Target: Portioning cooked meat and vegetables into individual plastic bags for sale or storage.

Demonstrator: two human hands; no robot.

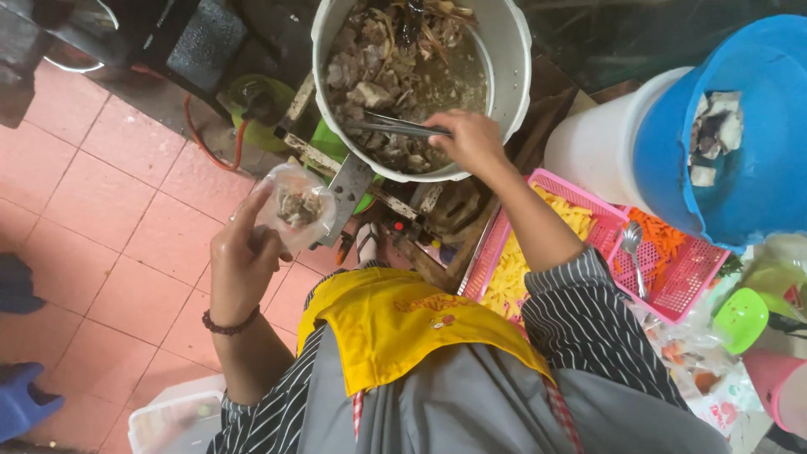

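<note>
**Meanwhile: bag held open beside the pot, tongs down in the meat**

Meanwhile, at the far left, a blue stool (21,402) is cut off by the frame edge, and a clear tub (172,420) pokes out from under the left elbow, its contents too blurred to name.

Above the pink floor tiles (101,202), the left hand (239,261) pinches a small clear bag (294,204) by its rim, fingers closed on the plastic and the forefinger raised. The bag hangs open-mouthed and level with the pot's edge, seemingly so that food can drop straight in; a few dark bits already sit inside, though what they are is hard to tell.

Next comes the big pot (508,76), resting on a metal stand over a burner that is mostly hidden beneath it. It holds pieces of meat and bone in brown broth. The right hand (471,139) reaches over the rim and clasps metal tongs (395,126), whose tips lie among the meat; whether they grip a piece cannot be made out.

A yellow apron (403,324) fills the lower middle. To the right, a pink basket (672,269) with yellow strips, orange shreds and a spoon (632,244) sits within easy reach. A blue bucket (756,168) shows pale chunks, and its right side runs out of view.
</note>
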